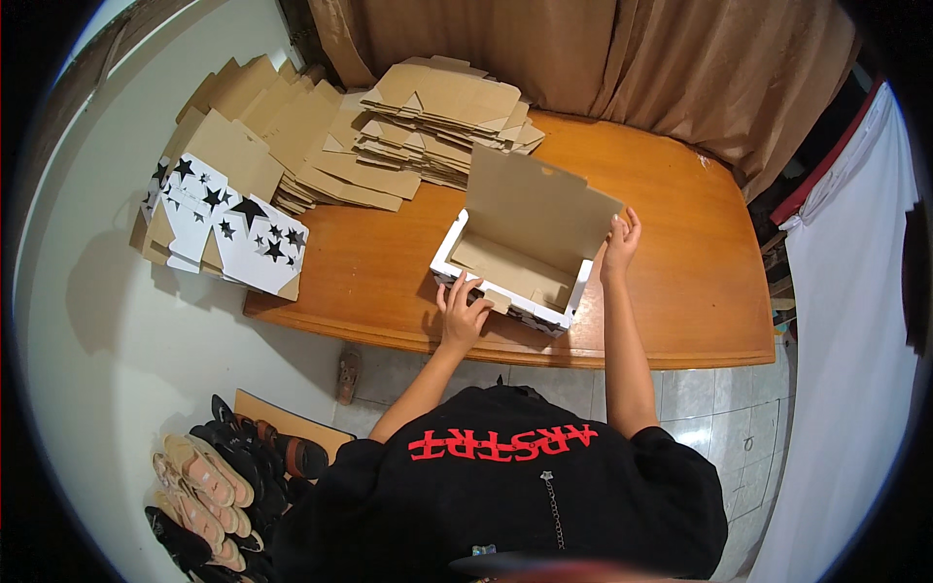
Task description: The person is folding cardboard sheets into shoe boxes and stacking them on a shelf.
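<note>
A folded cardboard box (515, 267), white with black stars outside and brown inside, stands open on the wooden table (680, 291). Its lid (536, 199) is raised upright. My left hand (462, 311) rests on the box's near left front wall, fingers spread on the flap. At the box's right side, my right hand (619, 243) touches the right edge of the lid. Neither hand lifts the box off the table.
Stacks of flat brown cardboard blanks (428, 121) lie at the table's far left. More blanks with star print (228, 228) overhang the left edge. A brown curtain (622, 58) hangs behind. Sandals and shoes (219, 476) lie on the floor at lower left.
</note>
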Tool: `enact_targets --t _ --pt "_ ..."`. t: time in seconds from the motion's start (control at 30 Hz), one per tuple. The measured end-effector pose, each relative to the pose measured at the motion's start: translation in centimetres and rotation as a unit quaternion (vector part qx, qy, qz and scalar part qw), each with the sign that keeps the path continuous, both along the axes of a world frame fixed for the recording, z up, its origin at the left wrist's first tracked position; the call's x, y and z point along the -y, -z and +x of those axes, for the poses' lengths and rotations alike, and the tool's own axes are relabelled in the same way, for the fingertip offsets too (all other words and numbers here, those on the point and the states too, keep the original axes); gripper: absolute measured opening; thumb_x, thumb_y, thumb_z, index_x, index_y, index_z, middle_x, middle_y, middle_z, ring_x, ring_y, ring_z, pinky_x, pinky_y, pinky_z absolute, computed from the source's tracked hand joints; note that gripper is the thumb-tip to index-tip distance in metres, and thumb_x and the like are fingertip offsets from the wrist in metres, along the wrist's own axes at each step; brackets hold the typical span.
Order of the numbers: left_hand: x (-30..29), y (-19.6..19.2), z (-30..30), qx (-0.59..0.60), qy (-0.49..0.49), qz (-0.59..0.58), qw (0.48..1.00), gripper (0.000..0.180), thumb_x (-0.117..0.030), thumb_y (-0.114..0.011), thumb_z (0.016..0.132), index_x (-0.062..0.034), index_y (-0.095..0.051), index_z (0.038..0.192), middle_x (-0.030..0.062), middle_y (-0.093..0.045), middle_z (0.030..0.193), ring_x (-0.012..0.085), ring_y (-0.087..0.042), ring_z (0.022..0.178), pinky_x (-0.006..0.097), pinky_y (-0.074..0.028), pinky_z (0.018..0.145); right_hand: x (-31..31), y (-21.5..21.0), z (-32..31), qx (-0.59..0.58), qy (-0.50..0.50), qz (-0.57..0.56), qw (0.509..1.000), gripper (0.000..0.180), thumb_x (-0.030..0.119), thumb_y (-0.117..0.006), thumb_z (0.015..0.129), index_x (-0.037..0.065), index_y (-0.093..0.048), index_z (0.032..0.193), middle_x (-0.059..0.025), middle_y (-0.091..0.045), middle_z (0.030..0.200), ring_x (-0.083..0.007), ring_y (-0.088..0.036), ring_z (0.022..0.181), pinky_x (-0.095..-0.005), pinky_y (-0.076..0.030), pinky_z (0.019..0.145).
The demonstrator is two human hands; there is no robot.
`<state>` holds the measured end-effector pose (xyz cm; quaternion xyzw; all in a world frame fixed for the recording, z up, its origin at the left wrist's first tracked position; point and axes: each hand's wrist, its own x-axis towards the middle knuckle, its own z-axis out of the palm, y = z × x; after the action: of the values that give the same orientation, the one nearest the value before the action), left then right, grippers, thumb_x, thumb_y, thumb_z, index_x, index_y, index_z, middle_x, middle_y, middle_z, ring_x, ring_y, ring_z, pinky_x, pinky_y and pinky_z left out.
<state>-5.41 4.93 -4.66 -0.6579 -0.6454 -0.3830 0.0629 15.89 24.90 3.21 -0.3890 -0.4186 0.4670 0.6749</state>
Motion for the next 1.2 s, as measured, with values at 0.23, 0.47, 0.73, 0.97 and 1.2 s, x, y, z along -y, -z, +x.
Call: enact_targets --t 0.23,0.47,0.73,0.97,1.2 --pt "0.1 -0.7 0.4 0.107 0.010 0.028 0.994 0.017 -0.027 -0.071 0.070 -0.0131 -0.065 0.063 0.0027 -0.053 0.117 0.0271 -0.036 0.125 0.057 -0.011 0.101 6.7 1.1 0.8 0.191 -0.101 0.150 0.965 0.012 0.012 -0.065 0.074 0.003 -0.059 0.070 -0.0081 -0.060 0.083 -0.0157 -0.055 0.082 -0.0276 -0.043 0.073" --pt "-0.8 0.0 0.3 0.127 -0.083 0.023 0.988 0.036 -0.030 -0.077 0.060 -0.0089 -0.059 0.082 0.0115 -0.043 0.123 0.0301 -0.033 0.121 0.053 -0.016 0.099 12.6 2.9 -0.3 0.425 -0.062 0.202 0.880 0.015 0.015 -0.070 0.068 0.007 -0.065 0.079 -0.0085 -0.060 0.094 -0.0342 -0.050 0.106 -0.0426 -0.039 0.091" --pt "-1.5 -1.3 -0.9 0.203 -0.144 -0.042 0.968 0.119 -0.043 -0.085 0.047 -0.0099 -0.012 0.135 0.0237 -0.013 0.140 0.0393 -0.015 0.129 0.057 -0.012 0.101 15.1 1.4 -3.5 0.579 0.032 0.120 0.806 0.044 0.032 -0.075 0.062 0.010 -0.063 0.099 -0.0142 -0.052 0.112 -0.0419 -0.039 0.114 -0.0510 -0.037 0.090" --pt "-2.2 -1.8 -1.3 0.199 -0.140 -0.101 0.965 0.130 -0.044 -0.086 0.043 -0.0081 -0.006 0.138 0.0250 -0.014 0.138 0.0396 -0.015 0.130 0.051 -0.017 0.104 14.7 2.8 -4.0 0.607 0.070 0.138 0.780 0.041 0.029 -0.073 0.066 0.018 -0.063 0.104 -0.0141 -0.051 0.112 -0.0423 -0.040 0.113 -0.0499 -0.037 0.089" --pt "-2.1 -0.9 0.5 0.209 -0.138 -0.050 0.967 0.123 -0.043 -0.085 0.047 -0.0099 -0.007 0.136 0.0269 -0.012 0.136 0.0397 -0.015 0.128 0.057 -0.013 0.099 14.1 3.3 -3.4 0.643 0.081 0.146 0.747 0.036 0.027 -0.067 0.073 0.024 -0.062 0.109 -0.0125 -0.050 0.117 -0.0409 -0.039 0.116 -0.0548 -0.031 0.093"
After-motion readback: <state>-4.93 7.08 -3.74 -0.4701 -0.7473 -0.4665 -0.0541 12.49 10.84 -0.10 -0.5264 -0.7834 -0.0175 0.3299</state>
